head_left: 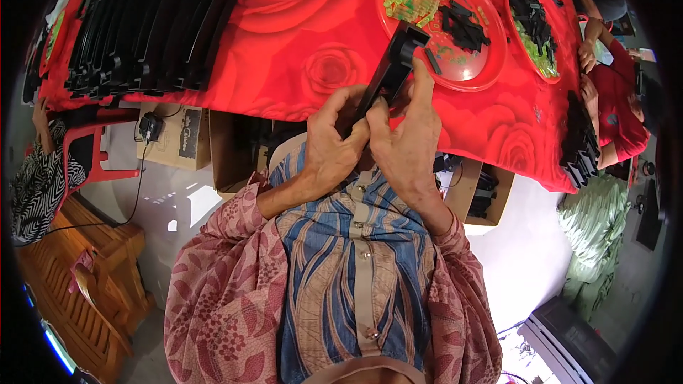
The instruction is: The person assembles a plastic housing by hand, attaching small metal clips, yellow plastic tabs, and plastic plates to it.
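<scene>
While the left hand [331, 139] and the right hand [409, 139] hold one black bar [388, 71] out in front of the person's chest, the work on that piece looks to be under way rather than complete. How much has been done to it cannot be told, since the fingers cover its lower end. At the far left corner of the bench [284, 85], a long row of similar black bars [153, 28] lies side by side; whether those are finished or waiting is unclear. Plenty of small parts seem left over: a round red tray [466, 84], toward the bench's right half, carries yellow-green pieces [413, 3] and short black pieces [464, 27].

The bar is long, narrow and dark, with a raised, blocky far end and a hollow-looking channel along the side that shows. It is held in the air above the bench's near edge, slanting up and rightward, so that its far end overlaps the tray's near rim in this view.

Both hands' grip is closed on the bar: the left fingers clamp its lower end, the right thumb presses close by, and the right forefinger stretches along its right side.
</scene>
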Demonstrator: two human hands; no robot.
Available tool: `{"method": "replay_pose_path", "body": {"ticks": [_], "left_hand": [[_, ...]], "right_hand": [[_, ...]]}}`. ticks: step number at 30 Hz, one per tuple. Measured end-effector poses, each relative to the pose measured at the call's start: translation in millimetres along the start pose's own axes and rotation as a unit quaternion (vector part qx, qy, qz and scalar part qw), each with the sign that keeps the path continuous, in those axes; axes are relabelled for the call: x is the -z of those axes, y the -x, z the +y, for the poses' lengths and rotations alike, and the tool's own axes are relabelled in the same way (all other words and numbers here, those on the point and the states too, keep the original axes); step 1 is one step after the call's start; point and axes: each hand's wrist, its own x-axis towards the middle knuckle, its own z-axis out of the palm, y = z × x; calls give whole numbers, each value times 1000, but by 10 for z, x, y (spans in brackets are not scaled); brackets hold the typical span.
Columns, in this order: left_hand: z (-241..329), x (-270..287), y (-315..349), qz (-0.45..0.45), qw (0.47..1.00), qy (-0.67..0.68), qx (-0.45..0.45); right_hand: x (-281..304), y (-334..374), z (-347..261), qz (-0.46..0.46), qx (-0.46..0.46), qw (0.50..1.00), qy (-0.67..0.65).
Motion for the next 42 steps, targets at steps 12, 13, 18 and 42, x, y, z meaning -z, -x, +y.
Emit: {"method": "replay_pose_path", "body": {"ticks": [12,13,18,42], "left_hand": [[66,25,-25,-27,997,-68,6],[81,25,-23,-28,997,-67,4],[42,46,-7,-8,995,-100,-4],[-10,75,-60,35,933,-273,-232]], "right_hand": [[-32,-19,1,21,68,996,57],[-37,-17,-6,23,69,996,58],[-86,-9,-2,33,65,996,45],[-165,-50,205,-9,-49,969,-242]]}}
